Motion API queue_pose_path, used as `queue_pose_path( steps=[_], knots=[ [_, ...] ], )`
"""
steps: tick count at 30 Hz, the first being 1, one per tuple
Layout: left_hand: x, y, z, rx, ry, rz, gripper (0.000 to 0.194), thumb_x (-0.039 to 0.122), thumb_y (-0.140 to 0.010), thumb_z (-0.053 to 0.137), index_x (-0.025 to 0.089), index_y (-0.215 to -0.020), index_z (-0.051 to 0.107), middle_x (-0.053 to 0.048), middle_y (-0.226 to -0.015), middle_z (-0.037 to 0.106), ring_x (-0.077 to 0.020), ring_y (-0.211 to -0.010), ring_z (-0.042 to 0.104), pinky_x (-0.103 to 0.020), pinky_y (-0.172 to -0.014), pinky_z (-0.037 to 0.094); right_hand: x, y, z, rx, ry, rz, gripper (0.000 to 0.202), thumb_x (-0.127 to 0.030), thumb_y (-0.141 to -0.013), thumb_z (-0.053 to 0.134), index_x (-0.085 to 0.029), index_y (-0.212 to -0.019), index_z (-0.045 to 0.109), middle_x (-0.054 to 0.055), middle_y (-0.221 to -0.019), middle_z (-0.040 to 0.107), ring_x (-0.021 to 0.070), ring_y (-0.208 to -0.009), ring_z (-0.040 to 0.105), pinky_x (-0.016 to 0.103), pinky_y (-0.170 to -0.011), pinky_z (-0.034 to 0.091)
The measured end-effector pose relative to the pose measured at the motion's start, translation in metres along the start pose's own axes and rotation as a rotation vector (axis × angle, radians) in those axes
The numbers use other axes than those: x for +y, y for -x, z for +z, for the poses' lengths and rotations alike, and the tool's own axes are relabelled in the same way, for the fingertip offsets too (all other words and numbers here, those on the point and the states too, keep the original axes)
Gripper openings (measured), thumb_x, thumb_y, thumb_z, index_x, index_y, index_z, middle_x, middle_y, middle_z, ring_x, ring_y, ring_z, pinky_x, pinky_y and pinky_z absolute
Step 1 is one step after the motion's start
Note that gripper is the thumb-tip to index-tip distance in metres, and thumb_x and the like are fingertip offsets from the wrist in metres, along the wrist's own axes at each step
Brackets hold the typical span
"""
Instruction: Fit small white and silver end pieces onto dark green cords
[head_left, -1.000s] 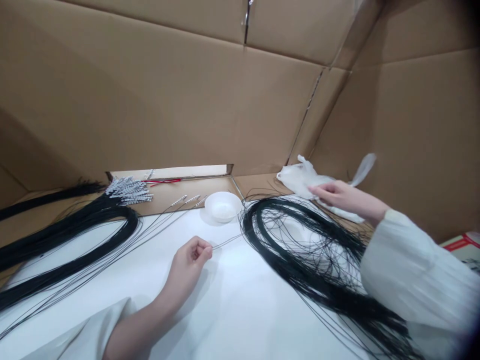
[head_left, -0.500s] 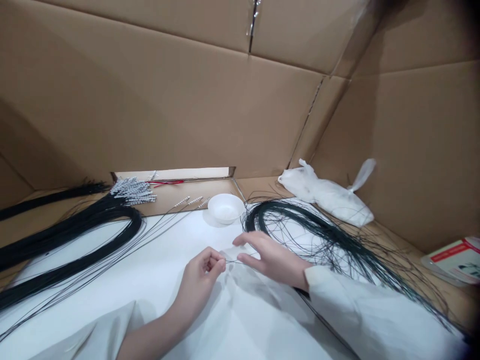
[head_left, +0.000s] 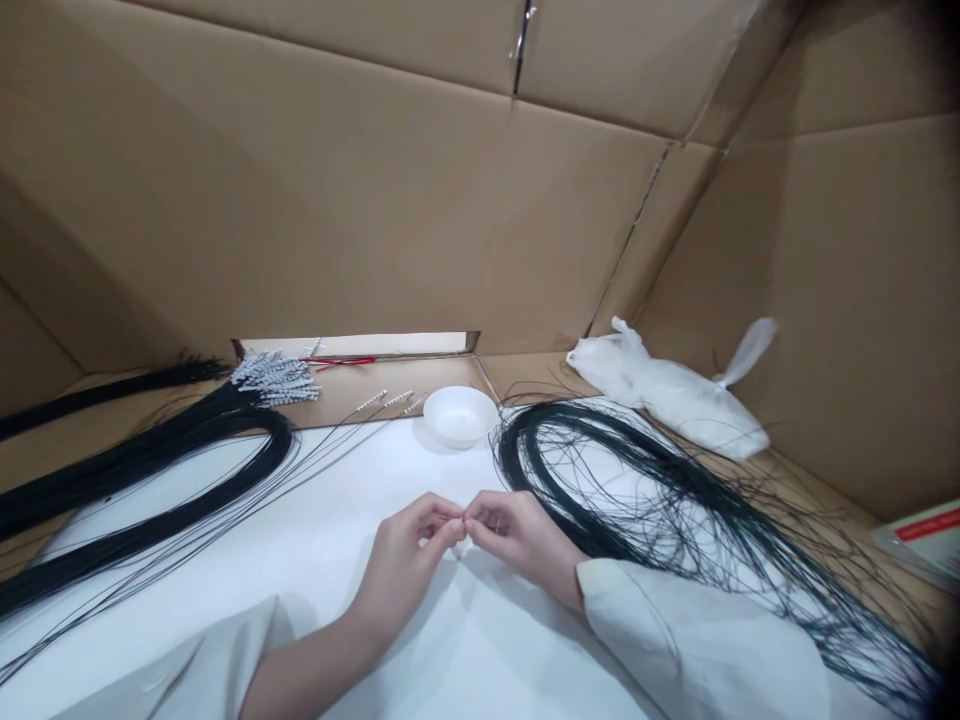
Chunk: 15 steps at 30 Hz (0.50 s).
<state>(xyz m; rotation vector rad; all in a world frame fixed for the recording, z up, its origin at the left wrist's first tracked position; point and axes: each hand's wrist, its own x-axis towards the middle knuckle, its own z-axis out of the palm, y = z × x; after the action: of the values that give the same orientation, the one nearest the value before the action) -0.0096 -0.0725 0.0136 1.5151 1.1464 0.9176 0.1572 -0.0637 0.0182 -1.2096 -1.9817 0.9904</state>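
Observation:
My left hand (head_left: 409, 560) and my right hand (head_left: 521, 535) meet fingertip to fingertip above the white tabletop (head_left: 330, 560). Each is closed in a pinch on a thin dark cord, which was visible between them half a second ago; their fingers now hide most of it. Just beyond stands a white bowl (head_left: 460, 416). Right of my hands lies a loose looped bundle of dark cords (head_left: 630, 450). On the left, a few single cords with white beaded-looking tips (head_left: 397, 398) stretch toward the bowl.
Thick bundles of black cord (head_left: 187, 500) lie at the left, one ending in many white tips (head_left: 276, 378). A red strand (head_left: 341, 361) is near the slot in the cardboard wall (head_left: 360, 220). A knotted white plastic bag (head_left: 675, 395) and a red-and-white labelled package (head_left: 926, 540) sit at right.
My right hand has moved left and lowered, its fingers closing from open into a pinch against my left fingertips. The whole view has shifted slightly.

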Motion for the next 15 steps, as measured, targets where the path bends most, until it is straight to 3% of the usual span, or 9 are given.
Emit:
queue_pose_path(
  steps=[9, 15],
  knots=[
    [-0.003, 0.000, 0.000, -0.041, -0.093, 0.013, 0.013, 0.025, -0.082, 0.047, 0.019, -0.078, 0.058, 0.000, -0.076, 0.065, -0.0143, -0.074, 0.061, -0.023, -0.069, 0.044, 0.005, 0.001, 0.002, 0.000, 0.010, 0.033, 0.018, -0.021, -0.078, 0.049, -0.012, -0.076, 0.064, 0.002, -0.062, 0.061, 0.0086, -0.055, 0.050, 0.018, -0.052, 0.037],
    [0.011, -0.015, -0.011, -0.073, -0.465, 0.154, 0.016, 0.024, -0.082, 0.046, 0.019, -0.078, 0.062, 0.001, -0.075, 0.066, -0.0124, -0.070, 0.058, -0.021, -0.066, 0.042, 0.007, -0.003, 0.003, 0.015, 0.021, 0.052, 0.018, -0.019, -0.074, 0.051, -0.011, -0.067, 0.066, 0.002, -0.062, 0.062, 0.0099, -0.057, 0.051, 0.019, -0.055, 0.038]
  ],
)
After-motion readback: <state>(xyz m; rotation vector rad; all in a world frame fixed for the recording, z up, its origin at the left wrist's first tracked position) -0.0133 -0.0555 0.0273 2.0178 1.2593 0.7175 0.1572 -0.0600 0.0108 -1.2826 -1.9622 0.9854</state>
